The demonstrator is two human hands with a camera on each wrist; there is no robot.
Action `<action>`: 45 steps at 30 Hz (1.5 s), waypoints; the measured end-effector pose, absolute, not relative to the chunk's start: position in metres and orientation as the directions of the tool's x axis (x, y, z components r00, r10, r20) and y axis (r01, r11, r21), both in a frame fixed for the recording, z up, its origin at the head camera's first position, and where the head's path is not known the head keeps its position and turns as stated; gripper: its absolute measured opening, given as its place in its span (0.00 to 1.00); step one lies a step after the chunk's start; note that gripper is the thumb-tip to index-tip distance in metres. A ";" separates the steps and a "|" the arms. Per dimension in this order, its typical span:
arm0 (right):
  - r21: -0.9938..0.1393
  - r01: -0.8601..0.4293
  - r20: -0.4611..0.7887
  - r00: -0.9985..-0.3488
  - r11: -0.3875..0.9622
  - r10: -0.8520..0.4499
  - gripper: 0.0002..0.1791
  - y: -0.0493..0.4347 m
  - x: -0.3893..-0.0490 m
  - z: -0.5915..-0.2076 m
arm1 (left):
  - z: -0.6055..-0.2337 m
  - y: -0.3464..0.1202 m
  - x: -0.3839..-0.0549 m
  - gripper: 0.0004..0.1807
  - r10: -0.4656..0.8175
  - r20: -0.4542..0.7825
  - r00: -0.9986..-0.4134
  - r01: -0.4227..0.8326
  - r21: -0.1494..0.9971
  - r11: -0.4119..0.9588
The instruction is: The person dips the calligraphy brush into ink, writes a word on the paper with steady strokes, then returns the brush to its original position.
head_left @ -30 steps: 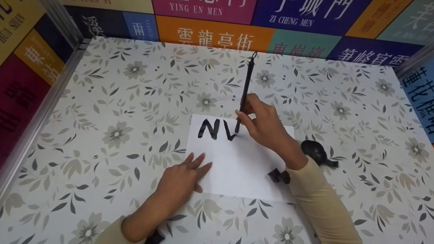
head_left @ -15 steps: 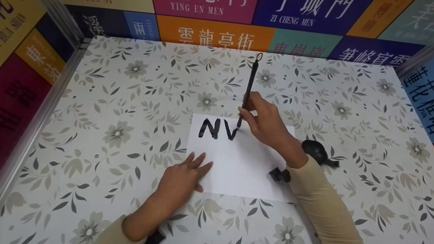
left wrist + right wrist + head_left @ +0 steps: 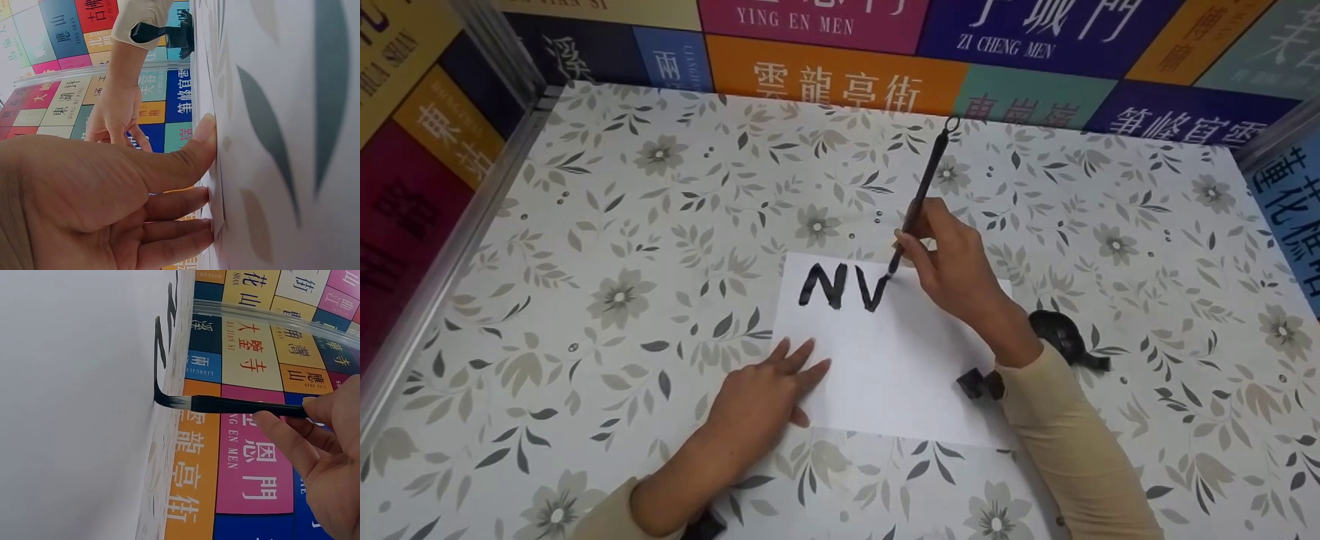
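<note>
My right hand [image 3: 956,262] pinches a dark writing brush [image 3: 926,180] that leans to the right, loop end up. In the right wrist view the brush [image 3: 242,405] has its inked tip bent against the paper, at the end of a black stroke [image 3: 160,354]. The white sheet of paper [image 3: 885,375] carries a bold black N [image 3: 823,286] and a V-shaped mark [image 3: 871,291] beside it. My left hand [image 3: 761,390] rests with spread fingers on the sheet's left edge. Seen from the left wrist, the thumb and fingertips of that hand [image 3: 112,191] press the paper down.
A black round dish with a short handle [image 3: 1057,336] lies right of the sheet, partly behind the right forearm. A small black block-like object [image 3: 975,384] sits on the paper's right side. The flower-patterned table [image 3: 585,375] meets colourful panels [image 3: 840,82] with Chinese lettering.
My right hand and the brush have moved up and slightly right, and the brush leans further right. The V's right stroke has grown longer upward. My left hand stays in place.
</note>
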State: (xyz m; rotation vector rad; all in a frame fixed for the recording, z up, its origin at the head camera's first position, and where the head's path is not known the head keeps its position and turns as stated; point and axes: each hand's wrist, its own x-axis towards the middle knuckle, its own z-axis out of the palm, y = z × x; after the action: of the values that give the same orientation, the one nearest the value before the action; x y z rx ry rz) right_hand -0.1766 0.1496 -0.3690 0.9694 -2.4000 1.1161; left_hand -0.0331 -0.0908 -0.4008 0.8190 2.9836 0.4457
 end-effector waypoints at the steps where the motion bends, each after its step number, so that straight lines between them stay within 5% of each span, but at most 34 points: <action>1: -0.547 -0.697 0.537 -0.717 0.464 -0.444 0.09 0.150 -0.177 -0.369 | -0.401 -0.091 -0.033 0.32 0.503 0.057 -0.862 0.498 0.274 0.823; 26: -0.511 -0.717 0.584 -0.695 0.475 -0.420 0.10 0.155 -0.180 -0.367 | -0.400 -0.090 -0.034 0.31 0.513 0.110 -0.851 0.522 0.277 0.807; 38: -0.428 -0.733 0.723 -0.629 0.528 -0.287 0.13 0.177 -0.165 -0.340 | -0.403 -0.089 -0.032 0.31 0.513 0.110 -0.851 0.521 0.290 0.803; 45: -0.466 -0.722 0.726 -0.643 0.512 -0.245 0.14 0.177 -0.157 -0.352 | -0.401 -0.091 -0.032 0.32 0.506 0.089 -0.858 0.507 0.305 0.806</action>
State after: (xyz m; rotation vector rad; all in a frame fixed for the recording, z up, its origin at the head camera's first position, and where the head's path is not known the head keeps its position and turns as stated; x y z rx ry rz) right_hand -0.1574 0.1769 -0.3523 0.7863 -2.1633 1.0488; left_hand -0.0322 -0.0911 -0.4015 0.8381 2.9891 0.5060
